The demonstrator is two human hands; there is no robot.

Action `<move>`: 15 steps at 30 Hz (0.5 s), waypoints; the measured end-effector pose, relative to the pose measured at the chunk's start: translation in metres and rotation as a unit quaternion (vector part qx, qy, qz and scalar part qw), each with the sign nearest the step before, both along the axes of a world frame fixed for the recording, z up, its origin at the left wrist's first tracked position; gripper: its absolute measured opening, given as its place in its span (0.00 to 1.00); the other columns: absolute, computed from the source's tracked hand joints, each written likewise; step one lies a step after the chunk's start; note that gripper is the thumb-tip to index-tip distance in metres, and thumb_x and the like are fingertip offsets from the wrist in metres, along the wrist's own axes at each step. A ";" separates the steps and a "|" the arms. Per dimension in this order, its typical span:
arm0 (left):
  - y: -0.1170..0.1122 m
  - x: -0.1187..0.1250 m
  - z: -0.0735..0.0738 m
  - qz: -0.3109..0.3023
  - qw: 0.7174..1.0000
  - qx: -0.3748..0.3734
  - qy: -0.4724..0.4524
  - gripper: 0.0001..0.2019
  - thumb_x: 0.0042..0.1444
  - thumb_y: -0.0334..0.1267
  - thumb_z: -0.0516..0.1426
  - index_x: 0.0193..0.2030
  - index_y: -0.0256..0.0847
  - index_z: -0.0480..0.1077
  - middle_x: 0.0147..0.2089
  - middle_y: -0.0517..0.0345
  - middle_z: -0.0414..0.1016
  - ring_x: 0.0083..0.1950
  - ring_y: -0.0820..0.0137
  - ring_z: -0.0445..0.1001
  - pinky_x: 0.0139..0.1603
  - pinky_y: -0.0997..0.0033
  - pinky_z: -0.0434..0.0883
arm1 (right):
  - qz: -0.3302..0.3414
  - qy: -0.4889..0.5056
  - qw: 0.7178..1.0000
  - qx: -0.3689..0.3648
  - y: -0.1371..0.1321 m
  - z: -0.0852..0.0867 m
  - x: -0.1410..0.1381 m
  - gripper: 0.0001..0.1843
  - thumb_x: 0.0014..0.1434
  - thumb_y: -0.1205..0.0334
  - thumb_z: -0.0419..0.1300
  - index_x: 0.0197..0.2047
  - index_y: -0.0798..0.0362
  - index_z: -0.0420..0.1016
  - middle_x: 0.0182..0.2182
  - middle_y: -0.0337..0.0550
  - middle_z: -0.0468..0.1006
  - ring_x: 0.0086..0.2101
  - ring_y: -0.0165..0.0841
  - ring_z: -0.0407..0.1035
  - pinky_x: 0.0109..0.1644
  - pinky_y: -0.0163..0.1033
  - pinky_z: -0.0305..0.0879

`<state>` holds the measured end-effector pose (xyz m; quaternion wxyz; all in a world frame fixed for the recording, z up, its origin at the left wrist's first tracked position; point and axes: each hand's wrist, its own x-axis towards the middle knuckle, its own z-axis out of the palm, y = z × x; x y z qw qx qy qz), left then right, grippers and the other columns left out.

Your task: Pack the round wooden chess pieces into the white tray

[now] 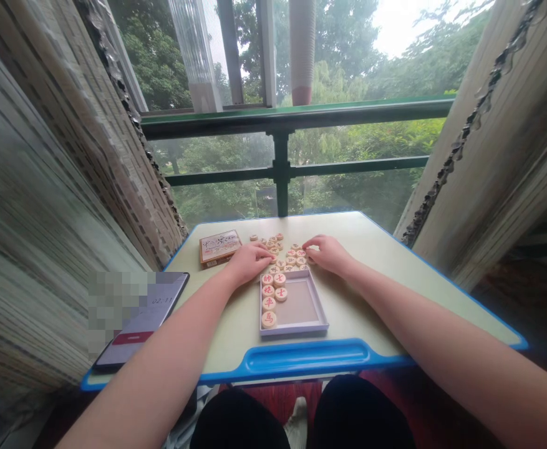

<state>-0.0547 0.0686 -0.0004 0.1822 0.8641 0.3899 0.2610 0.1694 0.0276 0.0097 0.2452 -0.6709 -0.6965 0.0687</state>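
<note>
Nearest is the blue pen groove (305,358) in the desk's front edge. Just beyond it sits the pale tray (296,332), and everything else is placed from it. Inside, along its left wall, wooden xiangqi pieces (268,304) lie flat in a column, red characters up, with two more beside them. A phone (137,318), partly pixelated, lies well left of the tray. The left hand (249,262) rests palm down just beyond the tray's far left corner, fingers curled over the pieces; whether it grasps one is hidden. The right hand (329,255) sits beyond the far right corner, fingers loosely curved at the pile's edge, and I cannot tell whether it pinches anything. Between the hands, just past the far rim, lie the loose pieces (285,255), many touching. Further left of them stands a printed box (219,247). Far beyond the tray runs a green railing (280,168).

A careless hand drag could shove the touching pieces against the rim and knock the column askew. A piece held only by fingertips could slip and roll across the smooth desk.
</note>
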 end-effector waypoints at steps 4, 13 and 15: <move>0.000 -0.002 0.001 -0.006 1.000 0.016 0.016 0.12 0.51 0.40 0.54 0.35 0.40 0.77 0.41 0.54 0.76 0.43 0.66 0.73 0.48 0.67 0.68 | 0.040 0.001 0.999 0.001 0.000 0.000 -0.001 0.13 0.52 0.67 0.54 0.37 0.53 0.79 0.41 0.44 0.77 0.42 0.34 0.68 0.49 0.34 0.60; 0.004 -0.002 -0.003 -0.006 1.000 0.019 0.021 0.14 0.54 0.35 0.51 0.43 0.39 0.75 0.46 0.54 0.76 0.47 0.65 0.72 0.51 0.66 0.67 | 0.129 -0.031 0.991 0.024 -0.005 -0.001 -0.010 0.13 0.55 0.64 0.54 0.40 0.52 0.78 0.41 0.46 0.76 0.41 0.35 0.68 0.49 0.38 0.60; 0.004 -0.002 -0.004 -0.024 0.999 0.019 0.023 0.14 0.53 0.33 0.51 0.42 0.40 0.76 0.46 0.55 0.77 0.48 0.66 0.72 0.53 0.67 0.67 | 0.149 -0.042 0.987 0.033 -0.005 -0.003 -0.010 0.15 0.57 0.61 0.53 0.44 0.52 0.76 0.44 0.48 0.75 0.45 0.37 0.66 0.53 0.41 0.56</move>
